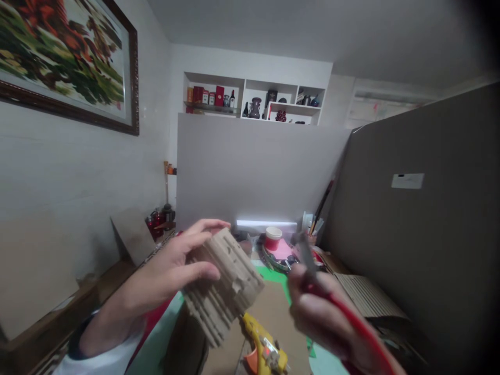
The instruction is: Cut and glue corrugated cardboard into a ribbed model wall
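My left hand [183, 265] grips a small block of corrugated cardboard [230, 276], thumb on its near face and fingers over the top. The block is tilted, with ridges and torn spots on its surface. To the right, my right hand [320, 307] is closed around a red-handled tool [359, 323] with a grey metal end pointing up. Motion blur hides what kind of tool it is. The metal end stands apart from the cardboard. Below the block, a yellow glue gun [265, 346] with an orange trigger lies on a flat brown cardboard sheet [279, 304].
Behind the hands stand a red tub with a white lid [273, 238] and a round tray [269, 260] with pink paper. A corrugated sheet [369, 294] lies at right. Grey panels [258, 166] enclose the back and right. Brushes [322, 205] stand upright in the corner.
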`<action>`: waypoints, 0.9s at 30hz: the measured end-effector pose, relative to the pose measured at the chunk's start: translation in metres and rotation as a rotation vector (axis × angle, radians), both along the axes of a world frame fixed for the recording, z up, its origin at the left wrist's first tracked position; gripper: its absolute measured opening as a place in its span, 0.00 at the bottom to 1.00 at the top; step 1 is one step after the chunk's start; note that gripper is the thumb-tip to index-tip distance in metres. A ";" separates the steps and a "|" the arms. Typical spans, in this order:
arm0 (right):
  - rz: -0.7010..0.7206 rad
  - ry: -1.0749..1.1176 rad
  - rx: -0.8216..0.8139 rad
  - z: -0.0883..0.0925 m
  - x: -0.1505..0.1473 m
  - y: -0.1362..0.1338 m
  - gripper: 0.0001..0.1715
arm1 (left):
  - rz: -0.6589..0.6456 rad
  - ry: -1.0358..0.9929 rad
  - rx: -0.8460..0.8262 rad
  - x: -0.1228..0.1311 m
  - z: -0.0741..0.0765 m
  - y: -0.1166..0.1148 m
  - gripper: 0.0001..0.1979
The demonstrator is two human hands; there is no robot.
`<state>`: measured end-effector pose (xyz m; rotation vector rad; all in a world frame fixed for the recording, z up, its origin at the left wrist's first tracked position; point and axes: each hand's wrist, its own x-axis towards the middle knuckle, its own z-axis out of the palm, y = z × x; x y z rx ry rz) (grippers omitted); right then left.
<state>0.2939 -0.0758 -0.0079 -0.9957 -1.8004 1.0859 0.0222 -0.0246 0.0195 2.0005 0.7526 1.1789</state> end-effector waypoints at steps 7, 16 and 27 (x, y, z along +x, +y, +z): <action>-0.252 -0.312 0.176 0.021 -0.003 -0.023 0.16 | 0.064 -0.034 -0.017 0.006 0.000 -0.005 0.12; -0.204 -0.877 0.436 0.002 -0.007 -0.009 0.09 | 0.185 -0.118 -0.054 0.002 0.001 -0.010 0.15; -0.372 -0.906 0.781 -0.016 -0.006 0.002 0.13 | 0.246 0.028 0.081 0.015 -0.002 -0.021 0.08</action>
